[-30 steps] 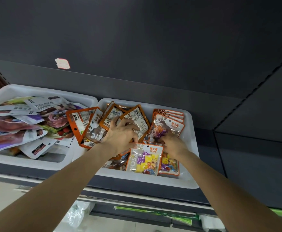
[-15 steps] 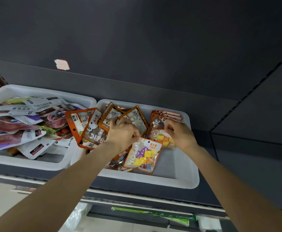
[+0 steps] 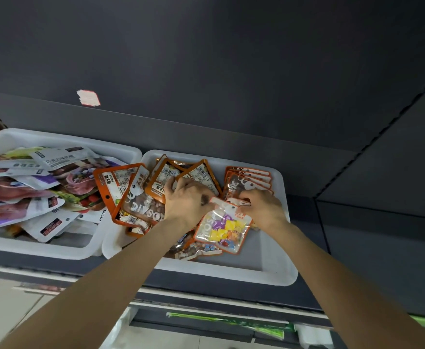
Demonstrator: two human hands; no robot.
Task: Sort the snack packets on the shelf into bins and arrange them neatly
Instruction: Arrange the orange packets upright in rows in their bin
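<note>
right hand (image 3: 264,210) now lower at clear orange-edged candy packet (image 3: 222,227) top, pinching it, left hand (image 3: 186,202) gripping fanned orange packets (image 3: 181,177) beside

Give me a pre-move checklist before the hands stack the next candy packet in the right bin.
1. Left hand has a packet: ok, fingers curl over the orange-edged packets.
2. Right hand has a packet: ok, it pinches the top of the mosaic candy packet.
3. Stack to join is tidy: ok, the orange packet stack stands lined up at the back right of the right bin.
4. Bin has free floor: ok, front right corner is bare.
5. Left pile sorted: not ok, the DINOSOUR packet overhangs into the left bin.
6. Packets under the arms: cannot tell.
</note>
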